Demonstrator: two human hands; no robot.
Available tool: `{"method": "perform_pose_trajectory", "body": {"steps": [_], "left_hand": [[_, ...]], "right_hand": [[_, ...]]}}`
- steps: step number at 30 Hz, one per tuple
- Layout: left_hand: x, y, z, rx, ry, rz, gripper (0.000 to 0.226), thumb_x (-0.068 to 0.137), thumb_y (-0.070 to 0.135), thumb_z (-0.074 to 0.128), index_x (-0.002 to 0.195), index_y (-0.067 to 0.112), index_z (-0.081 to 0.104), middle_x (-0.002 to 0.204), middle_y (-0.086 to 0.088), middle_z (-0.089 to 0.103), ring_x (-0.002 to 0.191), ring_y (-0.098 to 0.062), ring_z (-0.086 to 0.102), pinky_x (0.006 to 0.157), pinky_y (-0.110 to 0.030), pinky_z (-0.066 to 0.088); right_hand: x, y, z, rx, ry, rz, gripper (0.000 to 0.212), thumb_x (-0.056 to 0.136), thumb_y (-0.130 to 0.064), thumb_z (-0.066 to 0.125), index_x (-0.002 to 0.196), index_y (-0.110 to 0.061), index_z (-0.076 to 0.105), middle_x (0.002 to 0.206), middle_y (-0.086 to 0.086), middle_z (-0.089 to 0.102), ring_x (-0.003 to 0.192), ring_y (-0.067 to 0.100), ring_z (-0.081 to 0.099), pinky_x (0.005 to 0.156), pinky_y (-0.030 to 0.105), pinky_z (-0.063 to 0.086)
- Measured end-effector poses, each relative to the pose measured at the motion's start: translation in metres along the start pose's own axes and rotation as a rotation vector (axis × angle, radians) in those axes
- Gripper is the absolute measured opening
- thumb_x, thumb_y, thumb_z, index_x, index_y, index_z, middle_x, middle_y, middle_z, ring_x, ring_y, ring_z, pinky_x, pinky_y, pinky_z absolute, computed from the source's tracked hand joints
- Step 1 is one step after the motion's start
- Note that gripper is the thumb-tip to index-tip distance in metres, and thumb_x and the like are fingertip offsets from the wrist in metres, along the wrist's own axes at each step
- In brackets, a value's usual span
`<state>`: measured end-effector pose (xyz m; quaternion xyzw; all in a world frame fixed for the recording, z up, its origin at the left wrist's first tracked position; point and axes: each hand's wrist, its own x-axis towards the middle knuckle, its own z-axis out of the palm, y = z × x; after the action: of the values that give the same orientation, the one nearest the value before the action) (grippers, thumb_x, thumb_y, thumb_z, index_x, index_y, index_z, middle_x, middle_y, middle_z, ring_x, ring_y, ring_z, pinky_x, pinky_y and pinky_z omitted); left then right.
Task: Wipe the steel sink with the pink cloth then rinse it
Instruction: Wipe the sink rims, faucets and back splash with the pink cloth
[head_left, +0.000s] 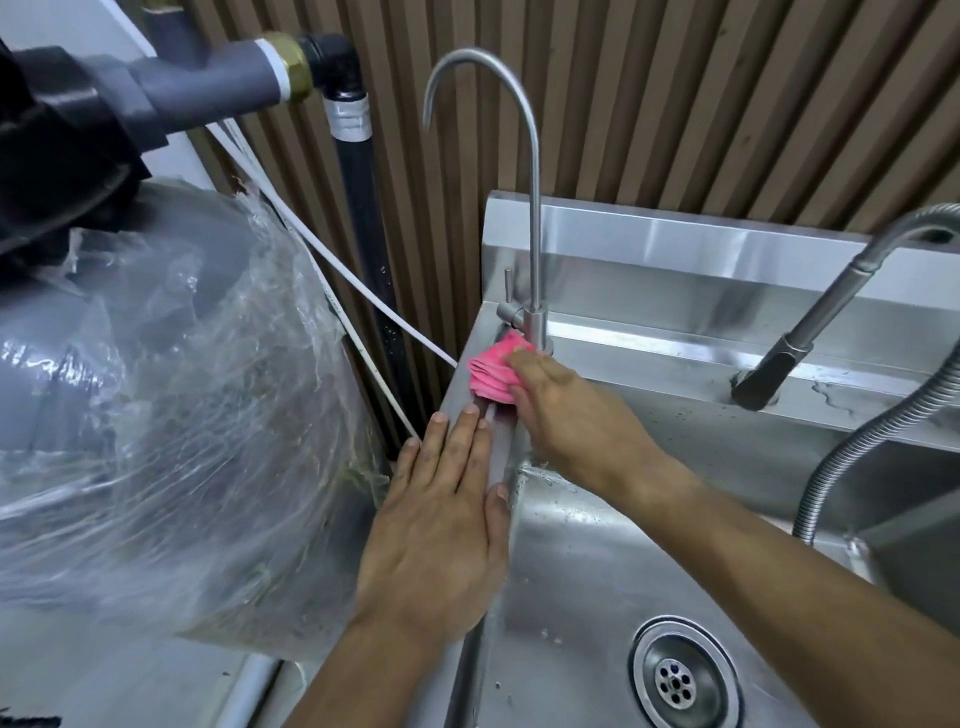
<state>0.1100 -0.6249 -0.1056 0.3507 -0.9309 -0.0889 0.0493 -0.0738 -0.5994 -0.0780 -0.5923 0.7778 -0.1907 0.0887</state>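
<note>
One crumpled pink cloth (493, 375) lies on the steel sink (582, 571) rim beside one of two taps, the slim gooseneck tap (534, 218). The right hand (576, 421) presses the cloth with straight fingers; the left hand (441, 525) rests flat on the rim. Brown slatted wall (675, 93) behind.

We see R hand (576, 415) pressing pink cloth (492, 375) on steel sink (582, 571) rim by thin faucet (532, 218); L hand (441, 519) flat on rim.

Left hand (441, 499) flat, fingers straight; right hand (571, 421) outstretched, palm down
</note>
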Motion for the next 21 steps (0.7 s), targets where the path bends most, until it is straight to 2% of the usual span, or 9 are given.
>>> {"method": "perform_pose_trajectory", "body": {"steps": [2, 3, 5, 6, 8, 10, 14, 17, 21], "left_hand": [[0.001, 0.002, -0.004, -0.018, -0.001, -0.018, 0.066, 0.101, 0.045, 0.008, 0.163, 0.023, 0.003, 0.171, 0.008, -0.005, 0.156, -0.014, -0.013, 0.127, -0.037, -0.005], [0.004, 0.005, -0.009, -0.038, 0.018, -0.029, 0.065, 0.1, 0.043, 0.018, 0.161, 0.02, 0.023, 0.169, 0.004, 0.017, 0.156, -0.02, 0.008, 0.128, -0.041, 0.009], [0.021, 0.012, -0.016, -0.042, 0.121, -0.021, 0.054, 0.095, 0.037, 0.03, 0.136, 0.014, 0.055, 0.141, -0.006, 0.054, 0.131, -0.029, 0.045, 0.114, -0.047, 0.037], [0.035, 0.015, -0.018, -0.028, 0.164, -0.013, 0.051, 0.092, 0.037, 0.03, 0.126, 0.013, 0.059, 0.128, -0.007, 0.059, 0.119, -0.029, 0.05, 0.107, -0.047, 0.042], [0.069, 0.019, -0.021, 0.004, 0.166, 0.009, 0.053, 0.092, 0.037, 0.025, 0.126, 0.011, 0.057, 0.128, -0.009, 0.057, 0.121, -0.031, 0.048, 0.109, -0.044, 0.038], [0.097, 0.018, -0.016, 0.026, 0.117, -0.009, 0.054, 0.1, 0.036, 0.028, 0.145, 0.01, 0.044, 0.151, -0.01, 0.044, 0.142, -0.031, 0.034, 0.119, -0.044, 0.025], [0.115, 0.007, 0.007, 0.073, 0.016, -0.053, 0.062, 0.105, 0.043, 0.018, 0.162, 0.018, 0.016, 0.171, 0.0, 0.009, 0.156, -0.028, 0.009, 0.125, -0.05, 0.012], [0.114, 0.005, 0.008, 0.081, 0.025, -0.014, 0.063, 0.105, 0.045, 0.012, 0.163, 0.021, 0.014, 0.172, 0.002, 0.005, 0.157, -0.027, 0.003, 0.125, -0.051, 0.01], [0.113, 0.01, 0.008, 0.11, 0.025, -0.025, 0.064, 0.105, 0.045, 0.009, 0.163, 0.02, 0.012, 0.172, 0.0, 0.004, 0.157, -0.027, 0.003, 0.126, -0.05, 0.005]], "right_hand": [[-0.021, 0.013, -0.006, 0.078, 0.117, 0.071, 0.034, 0.11, -0.034, 0.033, 0.141, -0.03, 0.047, 0.11, -0.004, 0.068, 0.089, 0.024, 0.067, 0.072, 0.037, 0.051], [-0.031, 0.02, -0.011, 0.152, 0.227, 0.122, 0.035, 0.11, -0.036, 0.034, 0.142, -0.033, 0.047, 0.103, -0.009, 0.068, 0.085, 0.02, 0.067, 0.071, 0.034, 0.049], [-0.035, 0.033, -0.018, 0.116, 0.42, 0.193, 0.04, 0.109, -0.033, 0.035, 0.149, -0.032, 0.042, 0.13, -0.007, 0.065, 0.109, 0.015, 0.065, 0.085, 0.034, 0.05], [-0.031, 0.037, -0.018, 0.031, 0.43, 0.209, 0.045, 0.11, -0.028, 0.037, 0.155, -0.025, 0.037, 0.152, 0.0, 0.052, 0.133, 0.018, 0.054, 0.102, 0.038, 0.047], [-0.013, 0.037, -0.011, -0.143, 0.297, 0.198, 0.054, 0.11, -0.024, 0.036, 0.162, -0.012, 0.023, 0.17, 0.011, 0.02, 0.158, 0.025, 0.018, 0.127, 0.042, 0.016], [0.002, 0.034, 0.002, -0.246, 0.2, 0.209, 0.057, 0.111, -0.031, 0.029, 0.164, -0.012, 0.016, 0.172, 0.012, 0.007, 0.16, 0.028, 0.002, 0.129, 0.042, 0.001], [0.001, 0.056, 0.008, -0.331, 0.221, 0.224, 0.053, 0.112, -0.032, 0.021, 0.162, -0.016, 0.025, 0.171, 0.005, 0.019, 0.16, 0.024, 0.008, 0.129, 0.041, 0.007], [-0.018, 0.075, 0.004, -0.292, 0.332, 0.432, 0.053, 0.111, -0.027, 0.026, 0.161, -0.01, 0.025, 0.171, 0.009, 0.02, 0.159, 0.029, 0.012, 0.13, 0.041, 0.012], [0.0, 0.054, 0.009, -0.19, 0.377, 0.735, 0.061, 0.107, -0.021, 0.031, 0.162, -0.002, 0.01, 0.172, 0.017, 0.004, 0.158, 0.037, 0.003, 0.13, 0.046, 0.003]]}}
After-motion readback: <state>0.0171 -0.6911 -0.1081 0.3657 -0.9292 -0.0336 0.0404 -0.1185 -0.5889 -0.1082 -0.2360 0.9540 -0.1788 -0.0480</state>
